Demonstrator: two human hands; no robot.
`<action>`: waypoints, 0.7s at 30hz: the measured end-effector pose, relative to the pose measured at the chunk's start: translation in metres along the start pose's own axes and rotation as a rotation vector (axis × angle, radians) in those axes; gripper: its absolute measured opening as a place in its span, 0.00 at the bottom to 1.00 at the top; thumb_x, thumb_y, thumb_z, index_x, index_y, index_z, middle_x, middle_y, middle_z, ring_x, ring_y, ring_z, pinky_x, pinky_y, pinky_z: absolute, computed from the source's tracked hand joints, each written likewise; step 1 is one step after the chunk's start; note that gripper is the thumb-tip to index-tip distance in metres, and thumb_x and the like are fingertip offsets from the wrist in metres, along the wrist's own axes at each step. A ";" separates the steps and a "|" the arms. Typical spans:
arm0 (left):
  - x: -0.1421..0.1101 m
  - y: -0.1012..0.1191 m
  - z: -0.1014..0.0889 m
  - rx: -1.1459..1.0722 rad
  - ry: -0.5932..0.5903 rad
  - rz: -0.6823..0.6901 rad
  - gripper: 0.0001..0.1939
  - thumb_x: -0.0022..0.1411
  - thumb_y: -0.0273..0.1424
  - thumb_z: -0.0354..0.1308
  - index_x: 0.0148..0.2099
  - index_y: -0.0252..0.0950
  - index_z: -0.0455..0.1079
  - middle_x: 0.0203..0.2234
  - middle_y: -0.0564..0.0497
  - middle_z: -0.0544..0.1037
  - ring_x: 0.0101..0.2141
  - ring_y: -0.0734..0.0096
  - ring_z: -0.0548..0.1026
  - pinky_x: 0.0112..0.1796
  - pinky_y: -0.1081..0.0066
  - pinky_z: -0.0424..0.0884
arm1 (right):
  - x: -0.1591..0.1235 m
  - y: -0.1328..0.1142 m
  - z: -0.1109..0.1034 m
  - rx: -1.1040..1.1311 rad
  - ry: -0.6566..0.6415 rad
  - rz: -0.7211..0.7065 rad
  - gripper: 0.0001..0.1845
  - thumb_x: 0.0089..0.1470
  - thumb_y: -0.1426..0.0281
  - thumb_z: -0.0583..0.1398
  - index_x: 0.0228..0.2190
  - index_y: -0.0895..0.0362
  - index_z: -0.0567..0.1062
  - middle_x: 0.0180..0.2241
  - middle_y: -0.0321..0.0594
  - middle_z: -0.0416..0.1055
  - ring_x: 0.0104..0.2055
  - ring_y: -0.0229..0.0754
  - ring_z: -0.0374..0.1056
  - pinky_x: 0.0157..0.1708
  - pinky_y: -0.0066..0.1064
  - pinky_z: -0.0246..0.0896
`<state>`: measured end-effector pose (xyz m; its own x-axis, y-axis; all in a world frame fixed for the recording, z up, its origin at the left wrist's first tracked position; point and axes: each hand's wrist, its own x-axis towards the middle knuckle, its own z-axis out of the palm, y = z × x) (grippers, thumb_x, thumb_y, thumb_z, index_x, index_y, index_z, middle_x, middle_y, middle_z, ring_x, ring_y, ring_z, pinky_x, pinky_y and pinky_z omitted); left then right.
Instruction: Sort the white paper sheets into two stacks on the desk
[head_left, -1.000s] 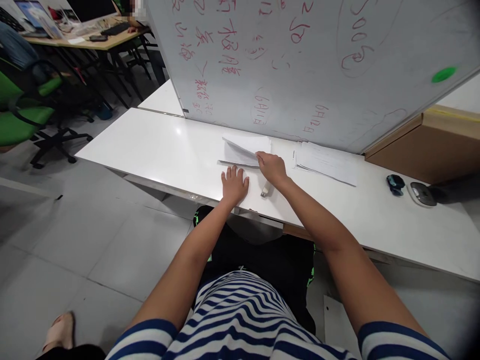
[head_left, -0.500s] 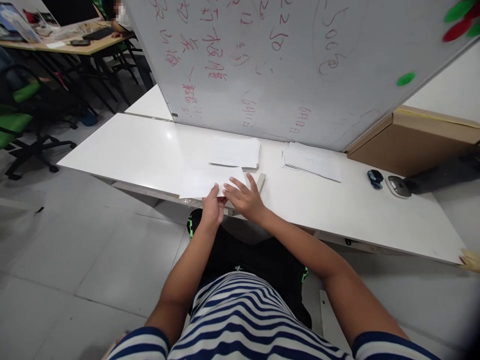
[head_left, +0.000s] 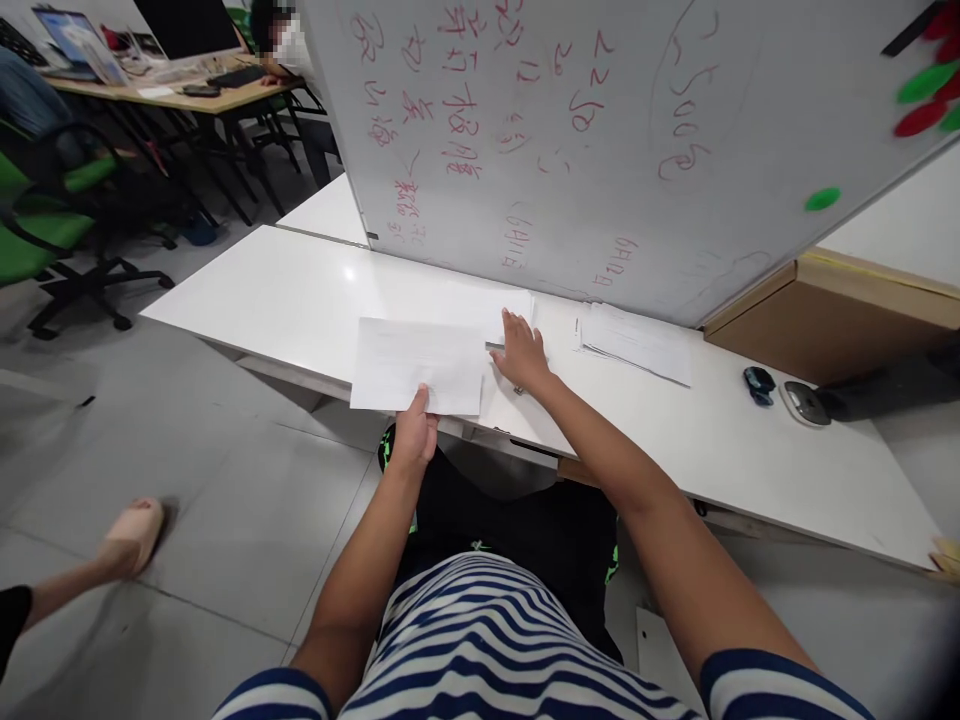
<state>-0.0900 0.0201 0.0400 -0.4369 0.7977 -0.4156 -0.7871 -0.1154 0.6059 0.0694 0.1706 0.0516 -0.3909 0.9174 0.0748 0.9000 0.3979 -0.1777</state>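
My left hand (head_left: pixel 416 430) pinches the lower edge of a white sheet of paper (head_left: pixel 405 360), thumb on top, holding it at the desk's front edge. Whether more than one sheet is in it, I cannot tell. My right hand (head_left: pixel 523 350) is stretched out over the desk just right of that paper, fingers extended and palm down. Partly under it lies a thin grey bar-shaped object (head_left: pixel 495 347), whose kind I cannot make out. Behind the fingers is a stack of white paper (head_left: pixel 487 305), partly covered. Another paper stack (head_left: pixel 637 345) rests to the right.
A whiteboard (head_left: pixel 570 190) with red writing stands along the back of the white desk (head_left: pixel 247 290). At right are a cardboard box (head_left: pixel 832 310), a small dark object (head_left: pixel 759 383) and a grey-and-white device (head_left: pixel 806 402). Someone's foot (head_left: pixel 135 535) is on the floor at left.
My right hand has left the paper and moved right and forward over the grey object. The left hand now holds the paper alone, turned flatter to view. A person's foot has appeared at left.
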 end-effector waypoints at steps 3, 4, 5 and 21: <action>-0.010 -0.003 -0.001 0.015 -0.067 0.000 0.26 0.62 0.24 0.59 0.62 0.40 0.64 0.56 0.45 0.72 0.57 0.60 0.69 0.57 0.60 0.67 | 0.018 -0.003 0.000 -0.063 -0.140 0.073 0.40 0.59 0.67 0.54 0.67 0.58 0.42 0.69 0.49 0.37 0.70 0.53 0.34 0.64 0.55 0.36; -0.012 -0.004 -0.002 0.015 -0.083 -0.016 0.26 0.62 0.24 0.59 0.61 0.40 0.64 0.56 0.45 0.72 0.57 0.60 0.69 0.57 0.59 0.67 | 0.022 -0.004 0.001 -0.093 -0.170 0.068 0.38 0.59 0.69 0.53 0.66 0.57 0.44 0.69 0.48 0.38 0.70 0.53 0.35 0.64 0.54 0.35; -0.014 -0.005 -0.004 0.013 -0.096 -0.034 0.25 0.62 0.24 0.59 0.61 0.40 0.65 0.56 0.46 0.72 0.57 0.59 0.69 0.57 0.59 0.67 | 0.024 -0.004 0.001 -0.124 -0.193 0.054 0.36 0.60 0.71 0.52 0.66 0.56 0.47 0.69 0.48 0.41 0.70 0.52 0.38 0.64 0.54 0.35; -0.023 -0.009 -0.024 -0.058 -0.272 -0.233 0.22 0.62 0.26 0.59 0.58 0.38 0.67 0.56 0.46 0.72 0.58 0.59 0.67 0.57 0.59 0.68 | 0.030 0.004 -0.007 -0.293 -0.147 -0.183 0.13 0.58 0.78 0.53 0.42 0.60 0.74 0.46 0.53 0.71 0.49 0.50 0.64 0.42 0.37 0.55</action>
<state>-0.0833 -0.0109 0.0281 -0.1170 0.9340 -0.3377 -0.8788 0.0610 0.4733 0.0628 0.2001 0.0600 -0.5548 0.8293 -0.0661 0.8213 0.5587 0.1154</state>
